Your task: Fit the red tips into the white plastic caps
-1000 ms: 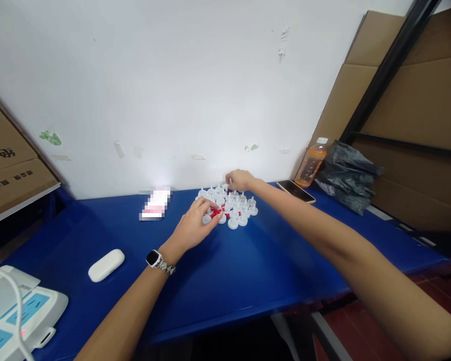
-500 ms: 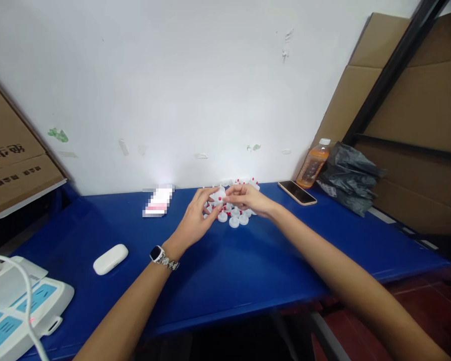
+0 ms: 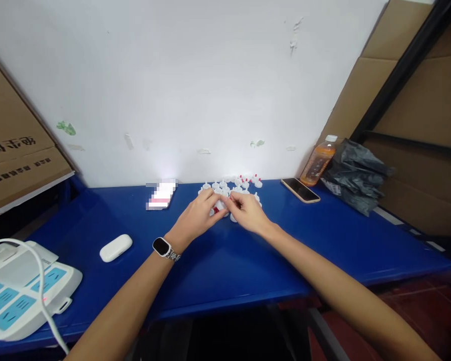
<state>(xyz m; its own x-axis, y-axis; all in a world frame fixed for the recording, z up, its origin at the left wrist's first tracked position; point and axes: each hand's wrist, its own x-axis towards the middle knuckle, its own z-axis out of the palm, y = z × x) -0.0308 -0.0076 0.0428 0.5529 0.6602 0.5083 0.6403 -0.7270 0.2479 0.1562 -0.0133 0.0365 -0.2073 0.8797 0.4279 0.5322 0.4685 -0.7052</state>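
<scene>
My left hand (image 3: pixel 200 214), a watch on its wrist, is closed with thumb and fingers around a white spouted cap (image 3: pixel 220 204). My right hand (image 3: pixel 251 213) meets it there, thumb and fingers pinched together over the cap's side. A speck of red shows at the right fingertips, but what they pinch is mostly hidden. Around and behind both hands lies a cluster of white spouted caps (image 3: pixel 224 187) on the blue table (image 3: pixel 225 265). Several caps with red tips (image 3: pixel 257 182) sit at the back right of the cluster, by the wall.
A phone (image 3: pixel 301 190), a bottle of orange drink (image 3: pixel 318 163) and a dark plastic bag (image 3: pixel 355 175) stand to the right. On the left are a white case (image 3: pixel 116 248), a power strip (image 3: pixel 65 288) with a cable, and a blurred-out item (image 3: pixel 161 194). Cardboard (image 3: pixel 18 150) flanks the table.
My hands have drawn together, and my right fingers have closed down over the cap. The red tip visible on it before is now covered. The view has shifted slightly.
</scene>
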